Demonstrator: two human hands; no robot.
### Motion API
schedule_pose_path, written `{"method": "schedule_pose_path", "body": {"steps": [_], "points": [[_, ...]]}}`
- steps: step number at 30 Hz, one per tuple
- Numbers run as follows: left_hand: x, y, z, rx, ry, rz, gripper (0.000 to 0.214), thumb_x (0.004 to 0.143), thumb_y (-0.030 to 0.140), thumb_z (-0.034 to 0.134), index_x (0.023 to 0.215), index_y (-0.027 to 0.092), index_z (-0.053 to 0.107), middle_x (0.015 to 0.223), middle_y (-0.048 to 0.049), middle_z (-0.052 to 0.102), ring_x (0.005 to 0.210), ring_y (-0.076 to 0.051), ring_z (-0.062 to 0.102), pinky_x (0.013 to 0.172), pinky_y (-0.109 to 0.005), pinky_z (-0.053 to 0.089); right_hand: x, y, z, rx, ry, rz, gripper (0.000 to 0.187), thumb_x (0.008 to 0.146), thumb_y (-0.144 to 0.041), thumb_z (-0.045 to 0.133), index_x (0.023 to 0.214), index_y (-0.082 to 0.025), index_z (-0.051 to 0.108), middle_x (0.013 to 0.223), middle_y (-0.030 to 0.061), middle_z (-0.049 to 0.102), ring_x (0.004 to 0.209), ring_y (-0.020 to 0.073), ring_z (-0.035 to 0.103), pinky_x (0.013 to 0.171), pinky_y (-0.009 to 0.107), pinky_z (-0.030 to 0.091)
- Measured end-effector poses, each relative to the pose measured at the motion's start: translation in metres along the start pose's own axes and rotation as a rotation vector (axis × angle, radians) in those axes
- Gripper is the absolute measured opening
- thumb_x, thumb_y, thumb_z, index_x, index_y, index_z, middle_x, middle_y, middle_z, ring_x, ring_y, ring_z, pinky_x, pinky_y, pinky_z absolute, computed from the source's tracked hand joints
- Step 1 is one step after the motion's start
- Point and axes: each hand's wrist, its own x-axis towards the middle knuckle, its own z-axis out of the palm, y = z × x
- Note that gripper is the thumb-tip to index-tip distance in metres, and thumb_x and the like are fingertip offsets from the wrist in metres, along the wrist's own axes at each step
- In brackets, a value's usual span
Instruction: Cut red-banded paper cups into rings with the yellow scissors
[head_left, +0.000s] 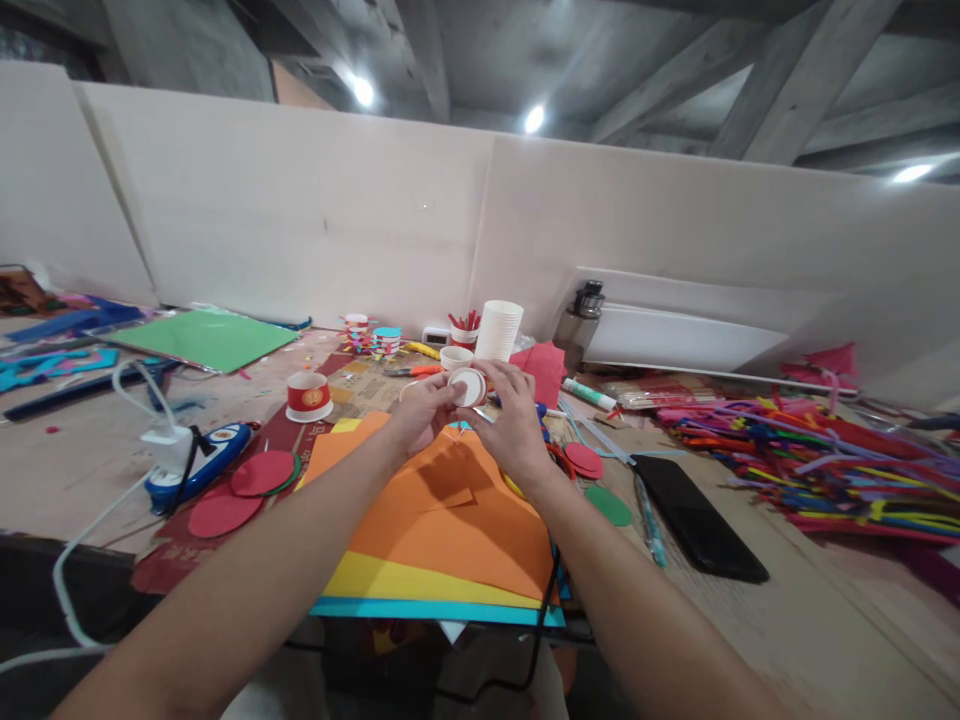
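Above the coloured paper, both hands hold a small white paper cup (469, 386), its round end turned toward me. My left hand (421, 412) grips its left side, thumb on the round face. Around the right side curl the fingers of my right hand (514, 420). Below lies orange paper (450, 530) over yellow paper (427, 580) and a blue sheet (435, 608). Just behind the hands stand a white cup (456, 357) and a tall stack of white cups (500, 330). A red-wrapped cup (308, 397) stands to the left.
Red paper discs (225, 510) and a blue power strip (199, 470) with a white cable lie left. To the right are a black phone (697, 515), a pen (649, 520), a glue stick (589, 393) and a heap of pipe cleaners (817, 460). A bottle (581, 325) stands behind.
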Motion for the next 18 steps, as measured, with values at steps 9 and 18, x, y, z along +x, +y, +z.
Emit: {"method": "schedule_pose_path", "body": {"steps": [9,18], "points": [[0.003,0.005,-0.001,-0.134,0.059,-0.050,0.022,0.091,0.030,0.058,0.103,0.013,0.065,0.087,-0.0076,0.074,0.075,-0.015,0.070,0.074,-0.030,0.060,0.002,0.007,-0.003,0.180,0.000,0.158,0.047,0.079,-0.033,0.071,0.125,-0.027,0.064,0.123,0.0069,0.065,0.114,0.0269,0.054,0.100,0.046,0.043],[0.000,0.010,0.004,-0.184,0.068,-0.042,0.020,0.093,0.024,0.055,0.105,0.013,0.066,0.095,-0.0059,0.074,0.079,-0.012,0.070,0.080,-0.026,0.060,0.002,0.011,0.001,0.355,-0.077,0.236,0.051,0.082,-0.036,0.068,0.132,-0.031,0.058,0.129,0.0050,0.062,0.121,0.0253,0.051,0.103,0.045,0.040]]}}
